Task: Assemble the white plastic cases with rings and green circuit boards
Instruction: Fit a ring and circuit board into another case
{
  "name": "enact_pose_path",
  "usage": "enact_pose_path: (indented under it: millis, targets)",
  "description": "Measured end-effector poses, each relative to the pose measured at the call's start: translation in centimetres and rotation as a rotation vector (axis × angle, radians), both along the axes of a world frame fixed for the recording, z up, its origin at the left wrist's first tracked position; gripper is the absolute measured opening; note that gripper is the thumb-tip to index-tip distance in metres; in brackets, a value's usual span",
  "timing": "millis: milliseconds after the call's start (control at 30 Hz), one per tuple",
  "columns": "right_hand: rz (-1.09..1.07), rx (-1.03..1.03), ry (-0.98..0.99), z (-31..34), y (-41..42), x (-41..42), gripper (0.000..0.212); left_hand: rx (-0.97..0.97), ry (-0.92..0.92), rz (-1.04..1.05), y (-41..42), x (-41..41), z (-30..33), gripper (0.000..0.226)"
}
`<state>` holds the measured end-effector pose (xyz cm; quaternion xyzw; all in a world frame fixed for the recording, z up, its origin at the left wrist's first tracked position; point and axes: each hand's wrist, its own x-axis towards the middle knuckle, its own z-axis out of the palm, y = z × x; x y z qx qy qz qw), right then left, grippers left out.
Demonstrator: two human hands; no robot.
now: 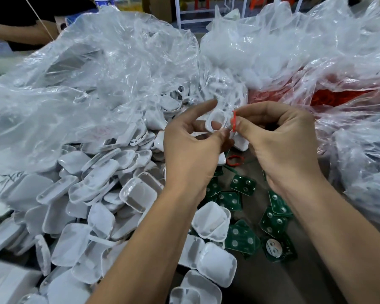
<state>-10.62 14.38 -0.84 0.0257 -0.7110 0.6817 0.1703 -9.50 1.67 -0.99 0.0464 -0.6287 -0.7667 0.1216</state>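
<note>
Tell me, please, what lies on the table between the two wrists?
In the head view, green circuit boards lie scattered between the left hand and right hand, with a red ring just above them.

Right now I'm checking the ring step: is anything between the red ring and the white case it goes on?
Nothing visible. The right hand pinches the red ring right beside the white case held by the left hand.

Lying heaped at left: white cases (pixel 101 194), open and hollow. Being held up edge-on: red ring (pixel 234 122) beside a white case frame (pixel 216 122). Scattered below: green boards (pixel 242 240).
</note>
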Motion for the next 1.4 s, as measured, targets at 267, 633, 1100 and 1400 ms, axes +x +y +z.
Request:
enact_pose_path:
  millis: [267,633,1100,1400]
  targets:
    - [-0.109,0.195,0.081,0.0,0.0,0.2,0.019,-0.147,0.010,-0.085,0.8,0.5,-0.1,0.032]
    - [-0.113,0.296,0.102,-0.3,0.3,-0.1,0.018,-0.459,0.007,0.100,0.5,0.6,-0.5,0.018]
    - [-0.200,0.644,0.382,-0.6,-0.5,0.4,0.010,0.394,-0.283,0.037,0.7,0.3,0.6,0.018]
    - [-0.192,0.715,0.439,-0.8,-0.3,0.1,0.010,0.463,-0.238,-0.037,1.4,1.0,1.3,0.014]
